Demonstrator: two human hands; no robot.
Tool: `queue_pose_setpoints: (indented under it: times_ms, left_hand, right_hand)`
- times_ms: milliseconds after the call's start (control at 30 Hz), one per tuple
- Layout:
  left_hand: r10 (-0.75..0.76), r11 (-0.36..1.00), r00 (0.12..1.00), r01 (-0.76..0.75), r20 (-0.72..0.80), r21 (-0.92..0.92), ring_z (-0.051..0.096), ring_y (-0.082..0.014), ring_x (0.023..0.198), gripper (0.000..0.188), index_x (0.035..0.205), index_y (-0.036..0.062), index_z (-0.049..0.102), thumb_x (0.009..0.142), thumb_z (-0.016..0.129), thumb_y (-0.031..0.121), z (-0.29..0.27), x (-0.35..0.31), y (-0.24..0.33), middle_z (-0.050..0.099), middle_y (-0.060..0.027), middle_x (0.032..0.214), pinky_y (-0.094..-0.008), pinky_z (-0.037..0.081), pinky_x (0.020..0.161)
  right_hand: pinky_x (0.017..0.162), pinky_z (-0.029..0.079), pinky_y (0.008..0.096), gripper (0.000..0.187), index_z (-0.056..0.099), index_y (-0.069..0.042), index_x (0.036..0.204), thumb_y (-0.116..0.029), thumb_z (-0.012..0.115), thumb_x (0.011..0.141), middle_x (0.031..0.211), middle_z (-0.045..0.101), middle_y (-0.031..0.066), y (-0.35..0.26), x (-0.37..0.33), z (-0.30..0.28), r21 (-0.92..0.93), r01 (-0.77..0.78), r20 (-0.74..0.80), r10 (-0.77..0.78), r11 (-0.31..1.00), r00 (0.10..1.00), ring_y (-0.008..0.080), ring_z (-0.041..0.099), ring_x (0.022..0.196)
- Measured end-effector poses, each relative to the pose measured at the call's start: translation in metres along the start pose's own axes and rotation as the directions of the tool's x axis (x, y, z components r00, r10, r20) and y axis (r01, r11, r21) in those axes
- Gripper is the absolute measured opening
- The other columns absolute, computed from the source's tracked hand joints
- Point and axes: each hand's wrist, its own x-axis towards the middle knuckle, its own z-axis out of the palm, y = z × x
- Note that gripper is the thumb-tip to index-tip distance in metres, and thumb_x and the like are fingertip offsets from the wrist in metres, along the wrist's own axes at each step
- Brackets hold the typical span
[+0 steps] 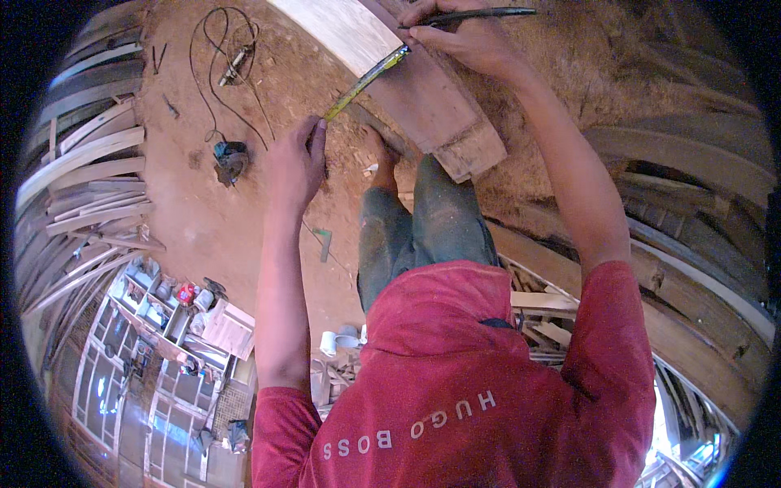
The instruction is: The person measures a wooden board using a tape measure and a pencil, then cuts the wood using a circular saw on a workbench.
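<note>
A yellow tape measure strip runs slantwise from my left hand up to the end of a pale wooden board. My left fingers are closed on its near end. At the board's far right corner, my right hand pinches a dark, slender pencil-like stick. Its tip points left, near the board's edge, and whether it touches the wood I cannot tell. The pale board lies on a thick, brownish timber beam, which continues toward me past the board's end.
A dark power tool with a looping cord lies on the dirt floor at left. A green-ended square rests near my left forearm. Stacked planks line the left side, with curved timbers at right. A compartmented wooden box stands at lower left.
</note>
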Motion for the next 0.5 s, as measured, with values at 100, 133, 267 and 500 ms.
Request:
queue_pose_setpoints:
  times_ms: [100,133,267,500]
  left_hand:
    - [0.057,0.998,0.997,-0.057,-0.045,-0.007,0.067,-0.0451,0.089,0.031,0.111,0.0092,0.071,0.101,0.055,0.034,0.007,-0.003,-0.004,0.07,-0.0239,0.094,-0.052,0.053,0.076]
    - [0.058,0.998,0.998,-0.058,-0.039,-0.008,0.067,-0.0451,0.089,0.031,0.111,0.0092,0.071,0.101,0.055,0.034,0.008,-0.004,-0.002,0.07,-0.0239,0.094,-0.052,0.053,0.076]
    - [-0.016,0.998,1.0,0.016,0.0,-0.06,0.068,-0.0439,0.088,0.031,0.111,0.0083,0.071,0.101,0.056,0.033,0.014,-0.002,-0.005,0.07,-0.0238,0.094,-0.0505,0.053,0.075]
    - [-0.069,0.995,0.996,0.072,0.055,-0.062,0.068,-0.0424,0.087,0.03,0.112,0.0081,0.07,0.102,0.056,0.033,0.007,0.004,-0.004,0.069,-0.023,0.093,-0.0487,0.053,0.072]
  right_hand:
    - [0.081,0.052,0.0311,0.019,0.071,-0.002,0.101,-0.016,0.072,0.088,0.094,0.07,0.0045,-0.003,-0.002,0.004,-0.034,-0.001,0.016,0.001,0.999,1.0,0.0129,0.064,0.088]
    - [0.08,0.052,0.0311,0.02,0.071,-0.002,0.103,-0.016,0.072,0.088,0.093,0.071,0.0049,-0.006,-0.003,0.005,0.024,-0.068,0.029,0.067,0.997,0.997,0.0133,0.064,0.087]
    - [0.078,0.052,0.0316,0.022,0.071,-0.001,0.102,-0.016,0.072,0.086,0.09,0.071,0.0059,-0.007,0.006,0.006,-0.047,-0.035,0.13,0.041,0.998,0.991,0.0141,0.064,0.084]
    - [0.073,0.053,0.0331,0.026,0.07,0.0,0.095,-0.02,0.074,0.078,0.083,0.07,0.0085,-0.019,0.017,0.008,-0.276,0.059,0.234,0.008,0.959,0.972,0.017,0.066,0.08]
